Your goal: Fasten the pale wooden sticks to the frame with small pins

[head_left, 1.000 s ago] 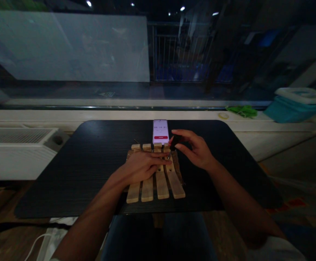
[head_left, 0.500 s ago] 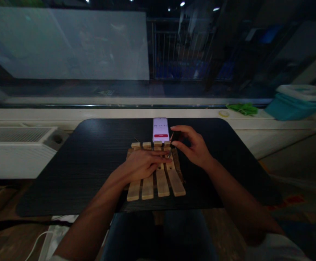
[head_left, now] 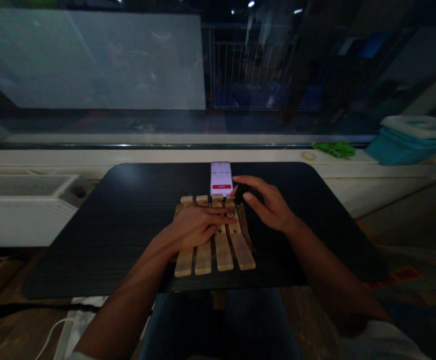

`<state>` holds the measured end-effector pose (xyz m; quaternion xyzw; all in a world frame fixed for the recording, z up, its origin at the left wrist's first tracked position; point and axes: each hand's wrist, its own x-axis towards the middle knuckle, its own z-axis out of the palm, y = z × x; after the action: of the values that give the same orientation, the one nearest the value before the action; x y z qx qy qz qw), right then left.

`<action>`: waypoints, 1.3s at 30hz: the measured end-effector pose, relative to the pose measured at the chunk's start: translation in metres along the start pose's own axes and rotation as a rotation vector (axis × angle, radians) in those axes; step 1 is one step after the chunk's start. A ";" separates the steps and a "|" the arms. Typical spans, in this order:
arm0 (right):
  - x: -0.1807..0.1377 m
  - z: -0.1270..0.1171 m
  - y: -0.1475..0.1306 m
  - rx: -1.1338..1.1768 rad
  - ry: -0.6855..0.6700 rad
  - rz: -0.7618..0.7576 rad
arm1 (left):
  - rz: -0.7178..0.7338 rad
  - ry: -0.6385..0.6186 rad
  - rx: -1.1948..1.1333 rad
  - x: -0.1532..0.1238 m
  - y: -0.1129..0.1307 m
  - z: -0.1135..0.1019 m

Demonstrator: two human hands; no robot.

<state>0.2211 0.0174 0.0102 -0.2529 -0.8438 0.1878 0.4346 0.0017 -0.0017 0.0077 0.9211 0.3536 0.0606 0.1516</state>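
Observation:
Several pale wooden slats [head_left: 224, 250] lie side by side over a brown wooden piece on the dark table. My left hand [head_left: 195, 225] rests flat across them, with its index and middle fingers stretched to the rightmost slat. Between those fingertips a small shiny metal tip shows, too small to make out clearly. A short black-handled screwdriver [head_left: 241, 193] stands tilted above that slat. My right hand [head_left: 266, 202] has its thumb and fingers around the handle. Dark holes mark the right-hand slats below my left fingers.
A lit phone [head_left: 221, 177] showing a timer lies just beyond the slats on the black table [head_left: 138, 220]. On the windowsill are a roll of tape [head_left: 308, 156], a green cloth [head_left: 336, 149] and a teal box [head_left: 401, 146]. A white radiator [head_left: 22, 210] stands left.
My right hand's fingers have shifted around the screwdriver, and its black handle is now more visible between them. My left hand and the slats stay in place.

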 end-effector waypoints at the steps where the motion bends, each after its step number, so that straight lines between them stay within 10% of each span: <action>1: 0.000 -0.002 0.000 0.011 -0.014 -0.006 | 0.004 0.004 -0.002 0.000 0.000 0.000; 29: 0.002 0.008 0.002 -0.163 0.167 -0.039 | 0.039 0.032 0.029 0.000 -0.002 0.002; 39: -0.001 0.002 -0.001 0.002 0.020 -0.016 | 0.053 0.039 0.017 0.000 -0.002 0.001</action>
<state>0.2197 0.0160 0.0087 -0.2477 -0.8412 0.1825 0.4447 0.0012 -0.0006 0.0062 0.9299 0.3326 0.0794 0.1351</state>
